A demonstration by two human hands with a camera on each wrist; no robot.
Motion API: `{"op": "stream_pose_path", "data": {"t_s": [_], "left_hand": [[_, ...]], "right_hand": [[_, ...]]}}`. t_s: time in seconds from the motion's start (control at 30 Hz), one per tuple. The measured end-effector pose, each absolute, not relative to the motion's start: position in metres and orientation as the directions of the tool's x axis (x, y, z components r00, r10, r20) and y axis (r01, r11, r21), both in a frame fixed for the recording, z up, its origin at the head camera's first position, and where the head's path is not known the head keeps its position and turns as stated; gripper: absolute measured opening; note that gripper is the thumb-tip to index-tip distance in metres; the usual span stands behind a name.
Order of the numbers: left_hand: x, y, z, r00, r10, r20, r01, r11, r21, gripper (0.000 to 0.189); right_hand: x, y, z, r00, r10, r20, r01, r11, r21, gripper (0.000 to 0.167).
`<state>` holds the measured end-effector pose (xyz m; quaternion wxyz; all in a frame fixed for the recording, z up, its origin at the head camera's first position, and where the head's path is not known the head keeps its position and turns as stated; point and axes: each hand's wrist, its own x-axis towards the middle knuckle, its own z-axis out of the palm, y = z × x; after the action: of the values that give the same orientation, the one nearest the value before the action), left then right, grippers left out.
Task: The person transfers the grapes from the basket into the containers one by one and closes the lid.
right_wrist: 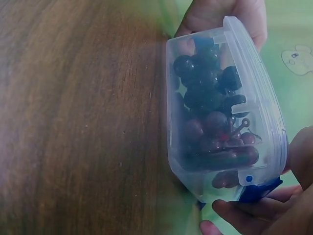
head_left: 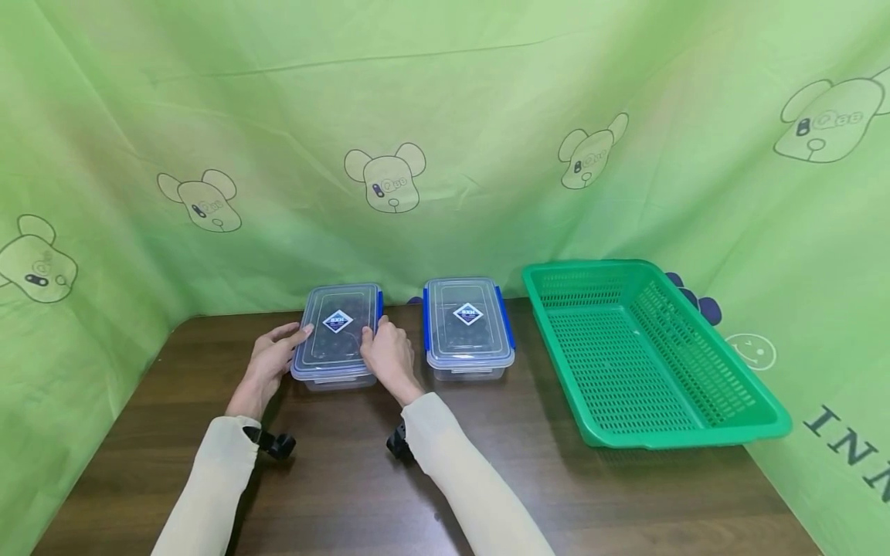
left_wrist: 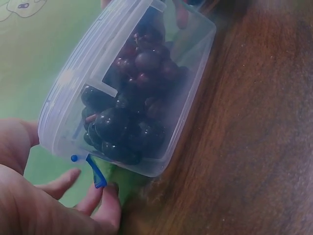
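Observation:
A clear plastic food container [head_left: 338, 346] with a transparent lid and blue side latches stands on the table at the left. Dark grapes [left_wrist: 132, 117] show through its wall in both wrist views. My left hand [head_left: 273, 357] grips its left side, thumb on the lid edge and fingertips at a blue latch [left_wrist: 97, 172], which stands out from the wall. On the opposite side, my right hand [head_left: 391, 354] holds the container, its thumb on the lid and its curled fingers by the other blue latch [right_wrist: 261, 190]. The lid sits on the container.
A second lidded container [head_left: 469, 332] with blue latches stands just right of my right hand. Farther right is a green plastic basket [head_left: 577, 386] with perforated walls. A green printed curtain [head_left: 473, 93] hangs behind the brown wooden table [head_left: 348, 494].

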<state>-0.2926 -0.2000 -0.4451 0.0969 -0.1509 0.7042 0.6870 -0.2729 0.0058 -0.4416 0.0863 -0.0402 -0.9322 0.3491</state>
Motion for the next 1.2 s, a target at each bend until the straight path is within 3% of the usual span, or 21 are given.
{"op": "stream_pose_path", "data": {"t_s": [0.43, 1.0, 1.2], "left_hand": [[-0.2909, -0.2067, -0.4454, -0.923, -0.005, -0.385, -0.385, 0.046, 0.922, 0.077], [-0.2907, -0.2026, -0.4446, -0.921, -0.085, -0.379, -0.386, 0.095, 0.917, 0.075], [-0.2903, -0.2027, -0.4423, -0.925, -0.128, -0.358, -0.376, 0.168, 0.911, 0.082]], "right_hand": [[-0.2719, 0.0056, -0.4427, -0.98, 0.133, 0.15, 0.006, 0.768, -0.641, 0.039], [-0.271, 0.0067, -0.4409, -0.982, 0.128, 0.136, 0.011, 0.767, -0.642, 0.038], [-0.2709, 0.0073, -0.4391, -0.983, 0.129, 0.129, 0.015, 0.761, -0.649, 0.037]]}}
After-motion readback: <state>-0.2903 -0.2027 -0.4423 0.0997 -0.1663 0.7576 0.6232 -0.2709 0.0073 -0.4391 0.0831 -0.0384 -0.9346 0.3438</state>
